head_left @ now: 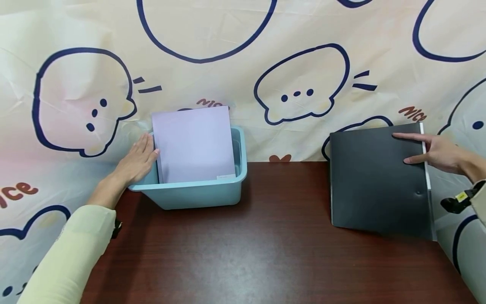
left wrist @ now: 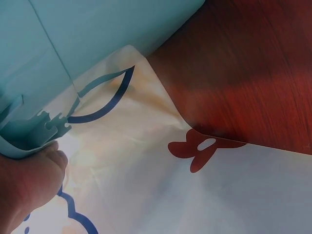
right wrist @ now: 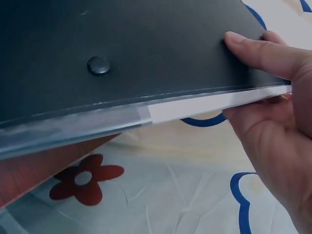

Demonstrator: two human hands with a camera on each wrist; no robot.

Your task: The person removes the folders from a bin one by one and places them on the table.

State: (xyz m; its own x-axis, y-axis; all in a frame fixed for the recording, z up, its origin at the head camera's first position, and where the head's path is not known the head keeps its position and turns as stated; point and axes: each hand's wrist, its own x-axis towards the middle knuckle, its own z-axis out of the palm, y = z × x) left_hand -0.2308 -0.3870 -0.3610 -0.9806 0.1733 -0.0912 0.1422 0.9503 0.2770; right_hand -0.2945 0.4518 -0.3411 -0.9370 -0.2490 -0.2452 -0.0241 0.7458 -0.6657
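Observation:
A light-blue plastic bin [head_left: 197, 196] stands at the back left of the brown table, seen from outside in the left wrist view. A lilac folder [head_left: 193, 143] leans upright in it, with a small pale label at its lower right. My left hand [head_left: 138, 158] rests on the bin's left rim, fingers straight beside the folder. At the right, my right hand [head_left: 436, 151] holds a black file folder [head_left: 379, 181] by its white-labelled edge. One thumb [right wrist: 258, 51] presses its upper face; other fingers go underneath, partly hidden. A round stud [right wrist: 99, 65] shows on the cover.
The brown table [head_left: 273, 257] ends in front of a cream cloth [head_left: 212, 80] printed with dark-blue cartoon outlines. This cloth also hangs along the left and right sides. The table surface shows between the bin and the black folder.

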